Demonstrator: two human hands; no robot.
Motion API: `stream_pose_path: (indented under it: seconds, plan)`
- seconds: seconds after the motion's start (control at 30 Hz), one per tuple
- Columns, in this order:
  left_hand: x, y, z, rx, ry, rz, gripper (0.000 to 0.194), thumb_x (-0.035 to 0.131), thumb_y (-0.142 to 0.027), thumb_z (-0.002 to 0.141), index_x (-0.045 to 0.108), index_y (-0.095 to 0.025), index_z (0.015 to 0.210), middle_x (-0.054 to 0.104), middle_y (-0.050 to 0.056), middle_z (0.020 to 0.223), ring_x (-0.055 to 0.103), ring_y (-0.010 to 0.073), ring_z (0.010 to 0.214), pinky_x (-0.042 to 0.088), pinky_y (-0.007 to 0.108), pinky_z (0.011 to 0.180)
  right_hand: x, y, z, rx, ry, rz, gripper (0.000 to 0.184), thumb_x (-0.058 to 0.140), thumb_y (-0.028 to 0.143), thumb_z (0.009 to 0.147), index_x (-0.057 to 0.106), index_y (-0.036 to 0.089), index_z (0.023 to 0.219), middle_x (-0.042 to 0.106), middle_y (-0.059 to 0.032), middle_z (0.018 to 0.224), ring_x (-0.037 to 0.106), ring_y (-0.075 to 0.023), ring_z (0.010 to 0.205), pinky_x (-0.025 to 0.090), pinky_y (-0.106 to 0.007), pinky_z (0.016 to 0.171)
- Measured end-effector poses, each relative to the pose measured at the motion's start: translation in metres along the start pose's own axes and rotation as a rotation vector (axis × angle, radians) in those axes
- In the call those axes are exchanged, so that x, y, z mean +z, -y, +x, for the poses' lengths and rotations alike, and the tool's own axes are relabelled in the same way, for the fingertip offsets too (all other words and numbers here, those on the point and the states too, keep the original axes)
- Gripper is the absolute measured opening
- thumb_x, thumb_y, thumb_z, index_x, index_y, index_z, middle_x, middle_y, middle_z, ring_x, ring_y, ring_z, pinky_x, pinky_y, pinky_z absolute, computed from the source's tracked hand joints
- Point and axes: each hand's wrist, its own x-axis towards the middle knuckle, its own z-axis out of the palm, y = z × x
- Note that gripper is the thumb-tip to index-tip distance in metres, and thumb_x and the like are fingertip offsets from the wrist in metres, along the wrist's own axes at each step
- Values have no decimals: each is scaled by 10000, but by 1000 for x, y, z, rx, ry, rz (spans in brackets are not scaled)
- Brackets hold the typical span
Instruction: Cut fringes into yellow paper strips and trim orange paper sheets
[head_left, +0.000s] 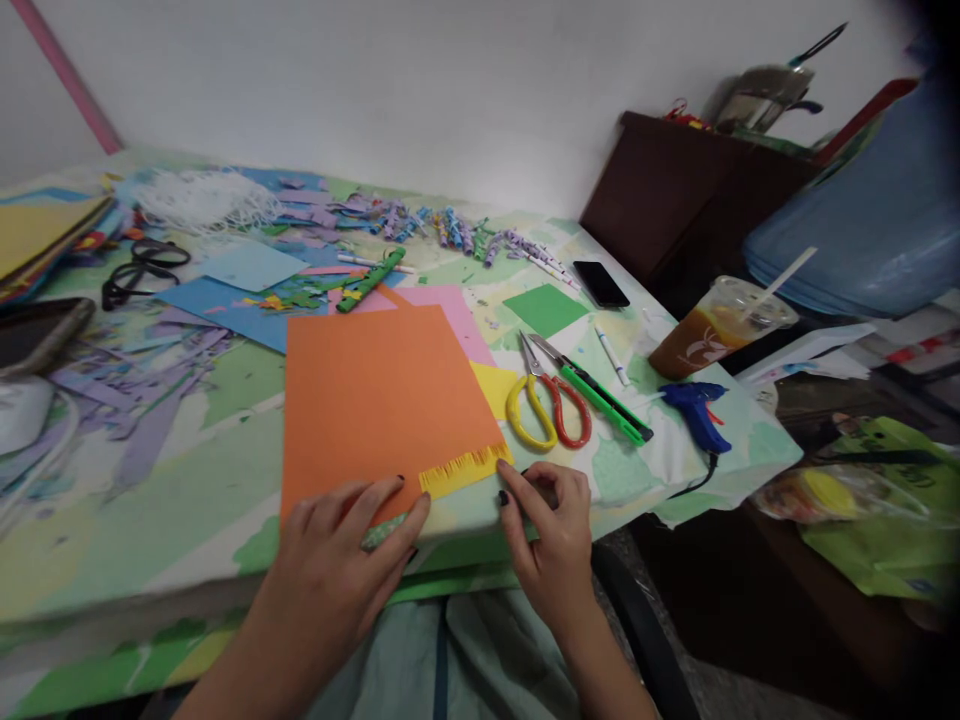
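Note:
A yellow paper strip (461, 475) with a fringe cut along its upper edge lies across the lower right of an orange paper sheet (367, 390), partly past its edge. My left hand (341, 550) rests with fingers apart on the sheet's lower edge, one fingertip at the strip's left end. At the right end, my right hand (551, 520) has a fingertip on the strip and its thumb held apart just below. Scissors (544, 400) with one yellow and one red handle lie above my right hand, beside a green utility knife (600, 395).
A blue glue gun (697, 415) and a plastic cup of drink (712, 330) stand near the table's right edge. Behind are a green paper square (546, 309), a black phone (600, 284) and curled paper pieces (450, 230). Purple scraps (146, 420) cover the left side.

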Motion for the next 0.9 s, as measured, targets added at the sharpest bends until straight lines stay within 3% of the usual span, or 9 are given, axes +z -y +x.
stream_pose_path:
  seconds: [0.9]
  plan:
    - [1, 5, -4, 13, -4, -28, 407, 626, -152, 824, 593, -216, 1224, 623, 142, 1176, 537, 316, 960, 415, 463, 773, 3, -1, 2, -16, -52, 18, 303, 559, 89, 883, 660, 182, 1154, 516, -93, 969, 483, -243, 912, 442, -448, 756]
